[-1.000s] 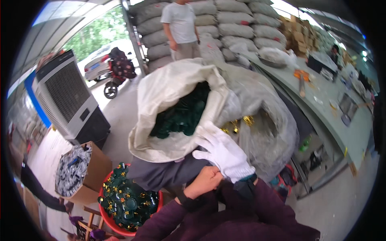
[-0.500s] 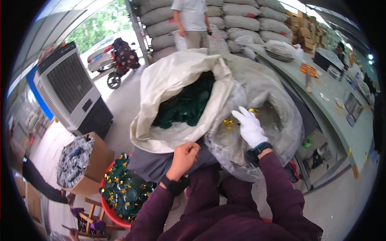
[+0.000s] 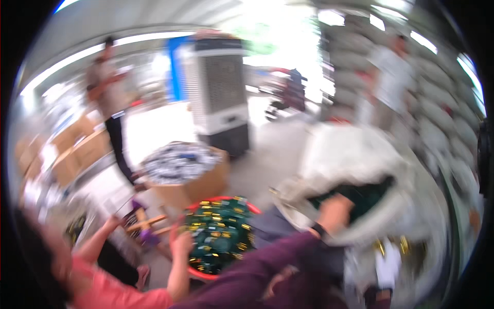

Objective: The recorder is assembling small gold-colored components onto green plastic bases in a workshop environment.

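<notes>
At the mouth of a large white sack (image 3: pixel 342 154), my bare left hand (image 3: pixel 337 212) reaches over dark green pieces (image 3: pixel 368 198). Blur smears its fingers, so I cannot see whether it holds one. My right hand (image 3: pixel 388 265), in a white glove, is over a clear plastic bag (image 3: pixel 429 273) at the lower right. Shiny gold pieces (image 3: pixel 404 245) lie close to its fingertips; its finger shape is also blurred. To the left stands a red basin (image 3: pixel 203 275) heaped with green pieces bearing gold parts (image 3: pixel 218 234).
A co-worker in a pink top (image 3: pixel 116 288) has a hand (image 3: pixel 182 244) at the basin's left rim. Behind it stand a cardboard box (image 3: pixel 193 188) of clear and silvery pieces and an air cooler (image 3: pixel 218 92). Two people stand farther off, one near stacked sacks (image 3: pixel 437 77).
My view has swung left, bringing the co-worker in pink into sight. My left hand has moved from the white sack's near edge to its opening. My right hand stays at the plastic bag.
</notes>
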`<state>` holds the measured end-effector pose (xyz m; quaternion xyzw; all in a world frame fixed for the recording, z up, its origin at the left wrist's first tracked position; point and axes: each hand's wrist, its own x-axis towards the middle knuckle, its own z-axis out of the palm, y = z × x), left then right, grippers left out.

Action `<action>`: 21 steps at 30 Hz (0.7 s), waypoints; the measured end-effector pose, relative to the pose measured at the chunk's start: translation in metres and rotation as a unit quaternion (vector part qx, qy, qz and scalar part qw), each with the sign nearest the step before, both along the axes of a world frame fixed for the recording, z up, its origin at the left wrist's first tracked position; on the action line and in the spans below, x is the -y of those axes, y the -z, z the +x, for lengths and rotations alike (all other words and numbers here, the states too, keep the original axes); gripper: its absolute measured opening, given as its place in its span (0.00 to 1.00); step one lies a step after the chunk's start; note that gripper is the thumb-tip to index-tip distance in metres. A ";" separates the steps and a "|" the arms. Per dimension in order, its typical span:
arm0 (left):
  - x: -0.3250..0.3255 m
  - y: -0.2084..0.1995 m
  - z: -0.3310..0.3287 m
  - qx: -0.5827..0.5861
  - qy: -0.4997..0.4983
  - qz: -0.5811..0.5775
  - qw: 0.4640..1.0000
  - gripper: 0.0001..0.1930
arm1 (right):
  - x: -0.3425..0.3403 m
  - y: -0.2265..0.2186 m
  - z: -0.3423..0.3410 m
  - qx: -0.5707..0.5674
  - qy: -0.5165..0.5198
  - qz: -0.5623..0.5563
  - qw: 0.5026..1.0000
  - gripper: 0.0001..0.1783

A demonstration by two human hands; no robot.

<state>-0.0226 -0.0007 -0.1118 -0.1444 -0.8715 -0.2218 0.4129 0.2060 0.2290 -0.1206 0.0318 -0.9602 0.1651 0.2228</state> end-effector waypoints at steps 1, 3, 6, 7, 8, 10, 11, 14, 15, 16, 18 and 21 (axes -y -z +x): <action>-0.065 0.006 0.056 0.036 0.120 -0.053 0.991 0.13 | -0.072 0.034 0.008 -0.005 0.057 0.015 0.998 0.29; -0.055 0.011 0.087 0.048 0.138 -0.124 0.981 0.19 | -0.044 0.009 0.032 -0.040 0.022 0.100 0.994 0.20; -0.036 0.013 0.079 0.077 0.066 -0.148 0.984 0.21 | -0.032 0.008 0.021 -0.074 -0.024 0.111 0.991 0.21; -0.035 0.015 0.078 0.098 0.044 -0.175 0.979 0.21 | -0.030 0.008 0.022 -0.077 -0.030 0.112 0.990 0.21; -0.035 0.019 0.073 0.092 0.039 -0.166 0.981 0.18 | -0.028 0.006 0.022 -0.086 -0.030 0.115 0.989 0.21; -0.039 0.027 0.054 0.125 0.031 -0.153 0.980 0.16 | -0.028 0.009 0.017 -0.092 -0.044 0.113 0.988 0.21; -0.041 0.022 0.050 0.162 0.031 -0.143 0.976 0.15 | -0.030 0.008 0.014 -0.092 -0.051 0.109 0.988 0.21; -0.039 0.018 0.051 0.104 0.054 -0.180 0.977 0.14 | -0.029 0.005 0.016 -0.065 -0.007 0.096 0.993 0.22; -0.037 0.016 0.052 0.093 0.059 -0.180 0.978 0.14 | -0.029 0.004 0.016 -0.065 -0.009 0.096 0.993 0.22; -0.035 0.017 0.056 0.052 0.072 -0.163 0.983 0.13 | -0.029 0.003 0.016 -0.066 -0.006 0.077 0.995 0.23; -0.030 0.007 0.070 0.030 0.073 -0.143 0.987 0.12 | -0.029 0.002 0.019 -0.064 -0.001 0.057 0.996 0.24; -0.017 0.004 0.073 0.005 0.085 -0.105 0.991 0.10 | -0.030 0.000 0.021 -0.027 0.000 0.068 0.997 0.24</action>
